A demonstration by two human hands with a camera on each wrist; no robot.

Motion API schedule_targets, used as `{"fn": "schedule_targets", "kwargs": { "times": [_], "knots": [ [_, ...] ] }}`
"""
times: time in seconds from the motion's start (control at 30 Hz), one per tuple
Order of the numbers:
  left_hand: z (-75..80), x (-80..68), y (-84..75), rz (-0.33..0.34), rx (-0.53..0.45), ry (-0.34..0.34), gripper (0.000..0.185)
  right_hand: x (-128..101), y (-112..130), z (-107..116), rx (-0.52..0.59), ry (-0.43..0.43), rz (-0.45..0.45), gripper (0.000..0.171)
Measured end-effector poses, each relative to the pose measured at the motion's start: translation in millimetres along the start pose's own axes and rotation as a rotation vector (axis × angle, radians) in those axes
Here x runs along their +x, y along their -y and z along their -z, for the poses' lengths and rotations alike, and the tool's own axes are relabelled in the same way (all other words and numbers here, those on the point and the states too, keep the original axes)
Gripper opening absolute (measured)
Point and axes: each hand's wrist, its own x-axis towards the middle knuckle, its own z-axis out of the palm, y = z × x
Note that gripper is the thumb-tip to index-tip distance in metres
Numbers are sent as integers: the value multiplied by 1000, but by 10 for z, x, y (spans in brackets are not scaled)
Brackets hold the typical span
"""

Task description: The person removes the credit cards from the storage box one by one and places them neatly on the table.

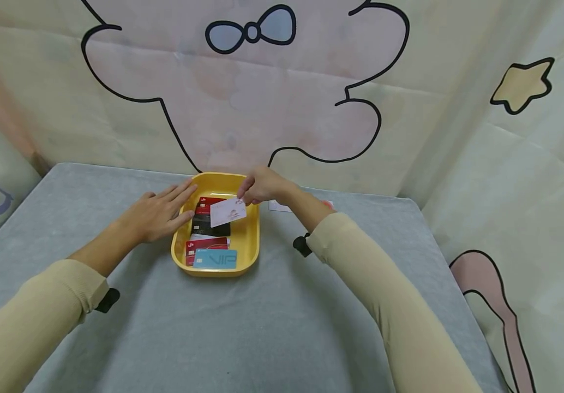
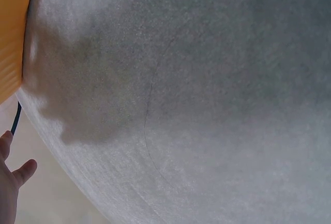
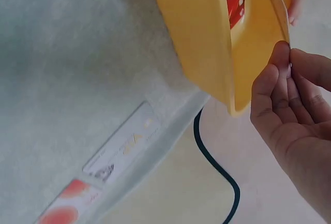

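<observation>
Cards [image 1: 211, 248] filling yellow tray [image 1: 251, 240]; loose cards [image 3: 121, 149] behind tray

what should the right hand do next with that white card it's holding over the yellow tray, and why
Probably lower the white card and release it into the yellow tray. The right hand pinches it above the tray, where red, black and blue cards already lie, and the left hand rests flat on the tray's left rim, steadying it. More cards lie on the table behind the tray.
</observation>
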Motion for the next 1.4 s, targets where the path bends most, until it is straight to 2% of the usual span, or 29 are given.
{"fn": "schedule_targets", "kwargs": {
  "times": [0.17,0.6,0.9,1.07,1.4],
  "knots": [
    [2,5,-7,-2,0,-11,74,-69,-95,158,-7,-10,35,7],
    [-21,6,5,12,4,-24,74,-173,-400,482,47,-15,-30,11],
    [-24,-4,13,14,1,-27,74,-257,-625,612,53,-7,-74,12],
    [-22,-7,11,14,-1,-22,74,-303,-719,663,50,-14,-67,12],
    [-16,7,-8,16,1,-12,74,-348,-1004,620,103,-13,-84,12]
  ]
}}
